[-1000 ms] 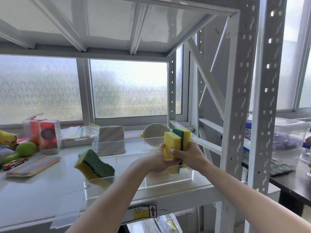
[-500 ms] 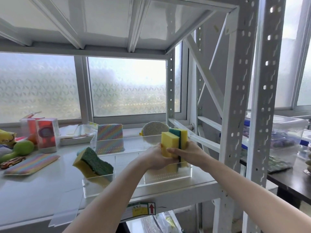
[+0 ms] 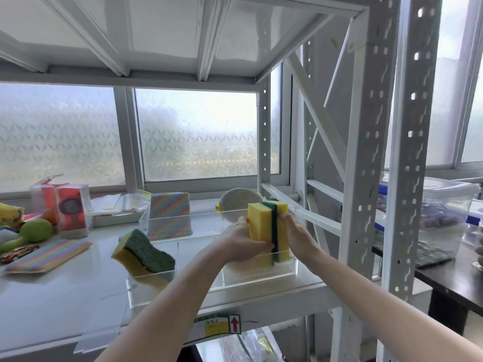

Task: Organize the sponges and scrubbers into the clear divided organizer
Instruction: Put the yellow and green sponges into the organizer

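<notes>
With both hands, left [image 3: 241, 237] and right [image 3: 296, 232], I've lowered the paired sponges [image 3: 268, 226] partway into the organizer [image 3: 261, 276]'s right compartment, so they're nearly seated.

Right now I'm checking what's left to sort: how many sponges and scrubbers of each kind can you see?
Yellow and green sponges: 3, two held upright by both hands, one leaning in the clear organizer.
Rainbow striped pads: 2.
Round mesh scrubbers: 1.
Total: 6.
</notes>
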Available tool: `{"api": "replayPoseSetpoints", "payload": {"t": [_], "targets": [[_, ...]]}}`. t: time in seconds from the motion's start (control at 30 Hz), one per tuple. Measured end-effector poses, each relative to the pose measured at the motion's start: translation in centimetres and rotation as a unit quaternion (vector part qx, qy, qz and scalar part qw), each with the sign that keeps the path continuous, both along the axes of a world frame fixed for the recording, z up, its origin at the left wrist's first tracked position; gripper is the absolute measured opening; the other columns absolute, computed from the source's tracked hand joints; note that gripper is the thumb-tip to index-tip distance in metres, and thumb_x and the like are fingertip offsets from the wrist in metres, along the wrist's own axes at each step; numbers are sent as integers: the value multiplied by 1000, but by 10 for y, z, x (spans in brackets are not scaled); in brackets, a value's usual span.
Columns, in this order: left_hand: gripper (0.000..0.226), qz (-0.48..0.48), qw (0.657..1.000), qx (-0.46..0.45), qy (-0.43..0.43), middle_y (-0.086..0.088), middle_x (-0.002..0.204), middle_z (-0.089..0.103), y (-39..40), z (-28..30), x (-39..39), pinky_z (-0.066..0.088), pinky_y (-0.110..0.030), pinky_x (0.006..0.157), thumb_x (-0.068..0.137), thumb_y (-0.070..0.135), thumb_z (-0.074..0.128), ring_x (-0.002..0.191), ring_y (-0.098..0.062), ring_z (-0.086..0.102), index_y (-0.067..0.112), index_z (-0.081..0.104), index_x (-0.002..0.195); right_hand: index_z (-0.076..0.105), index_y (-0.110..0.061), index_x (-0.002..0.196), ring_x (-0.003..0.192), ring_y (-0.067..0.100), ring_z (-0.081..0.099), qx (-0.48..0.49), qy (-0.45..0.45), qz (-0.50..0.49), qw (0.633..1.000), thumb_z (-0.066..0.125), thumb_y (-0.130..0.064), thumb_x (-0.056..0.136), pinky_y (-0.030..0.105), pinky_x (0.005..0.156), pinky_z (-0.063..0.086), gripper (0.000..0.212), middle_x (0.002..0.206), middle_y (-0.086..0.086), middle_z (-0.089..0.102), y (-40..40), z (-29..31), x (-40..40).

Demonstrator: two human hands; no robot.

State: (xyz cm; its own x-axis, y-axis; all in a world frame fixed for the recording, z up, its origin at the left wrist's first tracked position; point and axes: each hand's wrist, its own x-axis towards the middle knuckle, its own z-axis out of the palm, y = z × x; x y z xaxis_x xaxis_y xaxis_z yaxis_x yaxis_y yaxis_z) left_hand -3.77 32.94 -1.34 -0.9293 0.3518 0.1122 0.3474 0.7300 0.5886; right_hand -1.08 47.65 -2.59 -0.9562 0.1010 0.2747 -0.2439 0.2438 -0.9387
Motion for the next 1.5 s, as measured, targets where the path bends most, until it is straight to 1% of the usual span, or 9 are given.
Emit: {"api": "replayPoseSetpoints", "payload": {"t": [0.13,0.37,0.53,0.7,0.77,0.97,1.1,1.23,1.5], "targets": [[72,-3,1000,-15,0,-6,124,61,0,1,0,48,-32,92,74,47,69,112,-23,57,15,43,134,45,10,123,92,19,45,-2,4,-18,1000,21,-17,101,22,74,41,42,105,12,49,-1,-10,-5],[56,-16,998,-52,19,-7,121,64,4,1,4,49,-34,93,78,51,66,108,-25,60,21,57,124,46,6,130,94,16,45,-18,-15,-32,999,22,-15,101,-1,54,40,43,116,19,54,6,-11,3],[51,-23,998,-48,39,-7,122,64,-1,5,11,42,-26,83,80,49,66,111,-23,58,23,60,123,46,2,129,101,24,51,-24,-32,-29,999,23,-15,100,11,67,39,41,113,11,53,3,-6,10],[53,-15,998,-43,47,-6,121,65,-6,9,15,45,-28,87,77,53,67,111,-21,58,22,64,119,55,-13,102,118,33,48,-22,-33,-45,998,32,-31,91,45,107,36,31,115,16,56,-1,5,20],[60,-2,998,-49,48,-7,120,65,-8,11,14,47,-32,92,74,58,67,111,-22,59,18,63,119,54,-12,113,117,33,49,-14,-17,-51,998,33,-40,78,47,106,37,49,120,18,56,-4,13,26],[90,25,996,-55,60,-5,129,58,-24,32,21,47,-33,93,66,65,67,115,-21,55,11,46,136,49,-12,129,111,25,51,82,108,-104,985,35,-40,84,36,81,41,55,115,10,56,-26,55,37],[63,18,994,4,105,-4,110,65,-61,62,35,48,-33,84,78,46,68,101,-20,59,10,54,128,50,-11,132,92,12,52,124,171,-73,975,43,-38,87,17,68,36,53,112,5,61,-61,93,30],[69,72,990,29,114,-12,140,52,-129,84,39,45,-33,102,83,41,64,124,-26,52,7,43,140,52,-7,129,100,16,50,185,166,-16,968,52,-24,93,27,78,36,40,127,12,58,-120,123,10],[61,252,964,-6,83,-10,139,52,-294,67,32,39,-32,103,85,28,60,125,-26,49,12,40,141,53,-4,127,113,28,55,367,115,95,918,60,-31,88,35,93,44,48,129,16,58,-270,119,-30]]}}
